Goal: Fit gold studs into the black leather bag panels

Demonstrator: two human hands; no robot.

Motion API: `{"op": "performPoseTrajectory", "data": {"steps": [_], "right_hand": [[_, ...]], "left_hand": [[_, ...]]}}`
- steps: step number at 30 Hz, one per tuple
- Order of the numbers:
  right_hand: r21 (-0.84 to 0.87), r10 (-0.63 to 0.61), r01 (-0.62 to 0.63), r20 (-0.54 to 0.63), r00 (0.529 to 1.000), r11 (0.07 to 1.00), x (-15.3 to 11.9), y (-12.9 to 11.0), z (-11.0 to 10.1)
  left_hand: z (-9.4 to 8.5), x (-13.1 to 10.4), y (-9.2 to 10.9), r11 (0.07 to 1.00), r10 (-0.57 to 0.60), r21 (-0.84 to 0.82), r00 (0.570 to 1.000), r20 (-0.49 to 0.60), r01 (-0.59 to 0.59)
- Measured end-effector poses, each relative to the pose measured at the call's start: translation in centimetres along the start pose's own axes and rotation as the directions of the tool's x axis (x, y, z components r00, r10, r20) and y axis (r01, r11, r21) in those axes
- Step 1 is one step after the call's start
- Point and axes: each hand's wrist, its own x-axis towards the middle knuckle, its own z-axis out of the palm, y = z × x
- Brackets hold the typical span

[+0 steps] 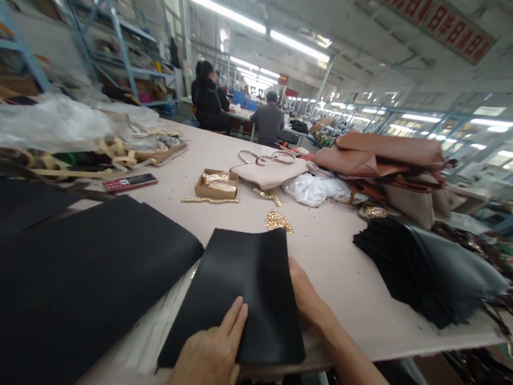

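A black leather panel (240, 278) lies in front of me at the table's near edge, its right side bowed upward. My left hand (212, 342) rests on its lower middle, fingers stretched out and pressing on the surface. Along the panel's right edge is my right hand (302, 283); its fingers are hidden behind or under the raised side, so their grip does not show. Just beyond the panel's top edge sits a small heap of gold chain (277, 220).
Large black sheets (100, 267) spread at left; a stack of black leather pieces (425, 267) lies right. Farther back are a small cardboard box (199, 188) of gold chains, a red phone (130, 183), plastic bags (315, 188) and brown leather bags (385, 155). People sit beyond.
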Motion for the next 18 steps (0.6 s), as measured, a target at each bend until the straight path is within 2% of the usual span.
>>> {"op": "performPoseTrajectory", "data": {"steps": [3,5,7,13,18], "right_hand": [[-0.311,0.02,-0.045,-0.084,0.996,0.949,1.4,4.1,-1.7],[-0.366,0.059,-0.097,-0.114,0.992,0.926,3.0,6.3,-2.8],[-0.426,0.084,-0.117,-0.096,0.992,0.897,4.8,7.6,-3.4],[-0.6,0.195,-0.165,-0.015,0.981,0.783,8.6,7.9,-3.1],[-0.68,0.309,-0.23,-0.005,0.951,0.696,10.6,7.6,-2.7]], "left_hand": [[1.2,-0.2,0.0,1.0,0.005,0.01,1.0,-0.012,-0.004],[1.5,-0.5,-0.5,1.0,0.015,-0.004,0.999,-0.038,-0.015],[1.6,-0.7,-1.1,0.997,0.06,-0.036,0.996,-0.068,-0.062],[2.3,-0.9,-2.4,0.978,0.166,-0.1,0.973,-0.161,-0.183],[2.0,-0.8,-2.4,0.966,0.221,-0.069,0.932,-0.287,-0.251]]}}
